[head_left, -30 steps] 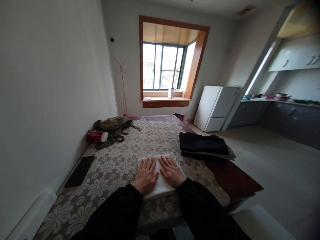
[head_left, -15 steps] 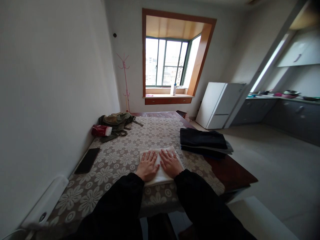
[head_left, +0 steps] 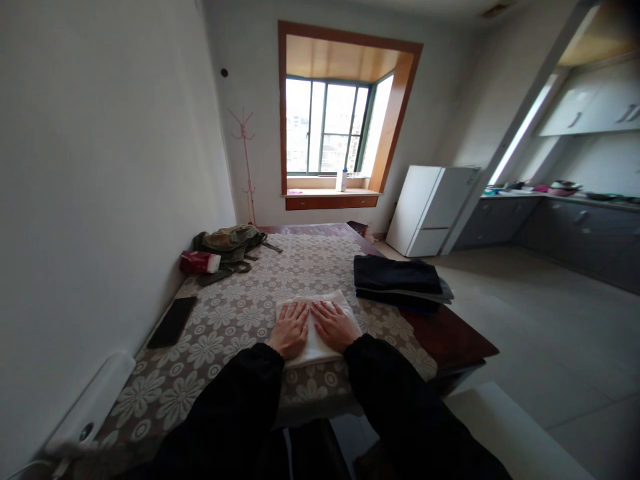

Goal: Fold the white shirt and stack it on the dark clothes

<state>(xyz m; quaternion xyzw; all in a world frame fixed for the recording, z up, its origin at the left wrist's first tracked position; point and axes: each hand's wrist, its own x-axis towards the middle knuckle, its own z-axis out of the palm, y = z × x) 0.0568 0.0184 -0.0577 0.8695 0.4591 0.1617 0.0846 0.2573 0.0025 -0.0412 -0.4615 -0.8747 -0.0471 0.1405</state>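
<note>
A folded white cloth (head_left: 316, 348) lies flat near the front edge of a table with a flower-patterned tablecloth (head_left: 240, 313). Both my hands rest on it, palms down. My left hand (head_left: 291, 329) covers its left part, fingers stretched out and pointing away from me. On the right part lies my right hand (head_left: 334, 324), its fingers also extended and angled toward the left one. Neither hand grips the cloth. Beyond and to the right is a stack of folded dark clothes (head_left: 397, 277).
A black phone-like slab (head_left: 173, 323) lies at the table's left. Behind it are a red-and-white packet (head_left: 199, 262) and a backpack (head_left: 230, 240) by the wall. A white power strip or similar device (head_left: 90, 407) is at lower left. A fridge (head_left: 430, 210) stands at the far right.
The whole view has shifted slightly. My hands have drawn a little closer together on the cloth, the thumbs now less spread. The cloth stays in place.
</note>
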